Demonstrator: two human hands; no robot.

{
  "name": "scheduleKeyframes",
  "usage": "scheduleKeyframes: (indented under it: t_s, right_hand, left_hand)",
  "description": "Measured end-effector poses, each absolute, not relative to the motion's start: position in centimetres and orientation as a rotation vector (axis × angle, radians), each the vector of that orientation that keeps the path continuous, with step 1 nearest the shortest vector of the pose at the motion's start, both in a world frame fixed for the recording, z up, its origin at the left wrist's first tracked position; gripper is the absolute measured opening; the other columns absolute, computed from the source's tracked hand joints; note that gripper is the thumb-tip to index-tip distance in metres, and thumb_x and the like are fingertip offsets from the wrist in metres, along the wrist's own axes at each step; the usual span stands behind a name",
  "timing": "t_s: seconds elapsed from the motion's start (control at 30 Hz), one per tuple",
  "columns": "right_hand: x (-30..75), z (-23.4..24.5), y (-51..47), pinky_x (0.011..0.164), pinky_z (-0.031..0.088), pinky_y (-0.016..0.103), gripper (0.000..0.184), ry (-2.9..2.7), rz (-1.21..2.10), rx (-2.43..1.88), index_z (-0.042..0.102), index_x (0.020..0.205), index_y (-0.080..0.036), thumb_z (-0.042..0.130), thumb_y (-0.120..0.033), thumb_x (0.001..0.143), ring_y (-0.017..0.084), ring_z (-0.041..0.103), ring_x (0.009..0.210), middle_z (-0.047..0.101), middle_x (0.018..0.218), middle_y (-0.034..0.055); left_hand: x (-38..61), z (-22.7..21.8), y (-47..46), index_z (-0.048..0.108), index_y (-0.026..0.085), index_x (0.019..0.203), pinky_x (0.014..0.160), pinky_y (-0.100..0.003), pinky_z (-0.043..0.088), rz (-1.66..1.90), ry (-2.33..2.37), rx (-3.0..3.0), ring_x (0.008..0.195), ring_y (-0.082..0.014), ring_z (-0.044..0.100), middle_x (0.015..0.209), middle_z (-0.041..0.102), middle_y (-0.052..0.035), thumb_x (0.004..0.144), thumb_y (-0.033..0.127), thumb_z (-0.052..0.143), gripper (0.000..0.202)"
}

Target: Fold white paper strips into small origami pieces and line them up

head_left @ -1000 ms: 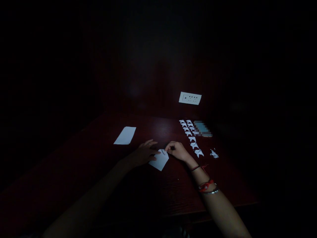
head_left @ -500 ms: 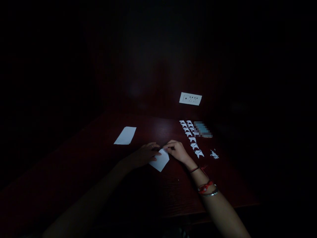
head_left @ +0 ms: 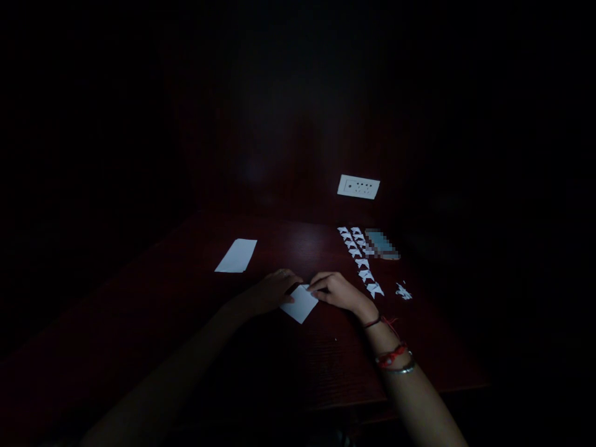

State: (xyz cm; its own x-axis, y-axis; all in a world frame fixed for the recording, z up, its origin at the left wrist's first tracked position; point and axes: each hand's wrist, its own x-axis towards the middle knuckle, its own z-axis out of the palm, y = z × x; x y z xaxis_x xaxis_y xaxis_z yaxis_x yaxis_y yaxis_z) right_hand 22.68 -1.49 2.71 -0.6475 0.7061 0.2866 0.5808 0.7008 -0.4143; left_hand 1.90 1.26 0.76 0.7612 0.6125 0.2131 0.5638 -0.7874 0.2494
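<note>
A small white piece of paper (head_left: 300, 306) lies on the dark red table between my hands, one corner pointing towards me. Its far edge looks folded over. My left hand (head_left: 278, 290) is at its left side, thumb and fingers closed on the edge. With bent fingers pressed together, my right hand (head_left: 339, 290) grips the paper's upper right edge. Shadow hides part of my left fingers. To the right, folded white paper pieces (head_left: 362, 263) lie in two slanting rows.
A stack of white paper sheets (head_left: 236, 256) lies on the left of the table (head_left: 288, 245). At the right are a blurred-out flat object (head_left: 382, 243) and a small heap of white paper scraps (head_left: 403, 291). A socket panel (head_left: 358, 187) is on the back wall. The surroundings are very dark.
The paper's far end has come down into a flatter fold, so the piece now looks shorter. My right hand has moved slightly towards me and lies lower, its fingers along the upper edge.
</note>
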Motion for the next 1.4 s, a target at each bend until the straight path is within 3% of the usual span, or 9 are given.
scheduleKeyframes:
  t_s: [0.57, 0.77, 0.97, 1.1, 1.23, 1.4]
  right_hand:
    - [23.0, 2.5, -1.2, 0.077, 0.039, 0.023, 0.024, -2.598, 0.311, -0.946, 0.063, 0.086, -0.015, 0.045, -0.008, 0.071, 0.012, 0.052, 0.085, 0.058, 0.093, 0.0048]
    - [23.3, 2.7, -1.3, 0.078, 0.038, 0.024, 0.019, -2.616, 0.338, -0.981, 0.063, 0.084, -0.015, 0.053, -0.018, 0.067, 0.014, 0.052, 0.086, 0.058, 0.094, 0.0051]
    - [22.8, 2.6, -1.3, 0.071, 0.037, 0.02, 0.016, -2.496, 0.381, -1.059, 0.062, 0.07, -0.015, 0.046, -0.015, 0.072, 0.01, 0.053, 0.074, 0.06, 0.077, 0.0027]
    - [22.5, 1.9, -1.0, 0.064, 0.038, 0.02, 0.011, -2.326, 0.353, -1.151, 0.058, 0.074, -0.014, 0.048, -0.017, 0.072, 0.009, 0.05, 0.067, 0.056, 0.072, 0.0018]
    - [22.6, 1.1, -0.5, 0.071, 0.037, 0.022, 0.017, -2.217, 0.337, -1.229, 0.057, 0.084, -0.015, 0.054, -0.02, 0.068, 0.011, 0.048, 0.076, 0.052, 0.084, 0.0037]
    - [22.4, 0.6, -0.4, 0.078, 0.035, 0.025, 0.011, -2.181, 0.385, -1.289, 0.058, 0.075, -0.015, 0.058, -0.019, 0.064, 0.013, 0.044, 0.085, 0.046, 0.089, 0.0045]
  left_hand:
    - [1.7, -0.7, 1.5, 0.04, 0.031, 0.114, 0.086, -0.034, 0.027, 0.384, 0.995, 2.914, 0.109, -0.0208, 0.03, 0.118, 0.038, -0.0022, 0.081, 0.029, 0.039, 0.033]
    - [2.3, -0.1, 0.9, 0.043, 0.029, 0.111, 0.084, -0.035, 0.027, 0.357, 1.056, 2.954, 0.108, -0.0224, 0.029, 0.115, 0.041, -0.0017, 0.083, 0.027, 0.034, 0.03]
    - [2.7, 0.3, 0.3, 0.045, 0.026, 0.108, 0.08, -0.035, 0.03, 0.384, 1.072, 3.007, 0.105, -0.0226, 0.032, 0.109, 0.045, -0.0024, 0.082, 0.023, 0.035, 0.028]
    - [2.9, 0.4, 0.2, 0.046, 0.025, 0.108, 0.079, -0.035, 0.031, 0.383, 1.071, 3.013, 0.105, -0.0225, 0.033, 0.109, 0.045, -0.0036, 0.081, 0.022, 0.036, 0.028]
    - [2.8, 0.4, 0.2, 0.046, 0.025, 0.108, 0.081, -0.036, 0.031, 0.408, 1.062, 2.994, 0.105, -0.0226, 0.033, 0.11, 0.044, -0.0039, 0.08, 0.021, 0.036, 0.03]
    - [2.8, 0.5, 0.4, 0.05, 0.026, 0.104, 0.079, -0.034, 0.033, 0.468, 1.044, 2.92, 0.102, -0.021, 0.037, 0.107, 0.045, -0.0037, 0.079, 0.02, 0.038, 0.029]
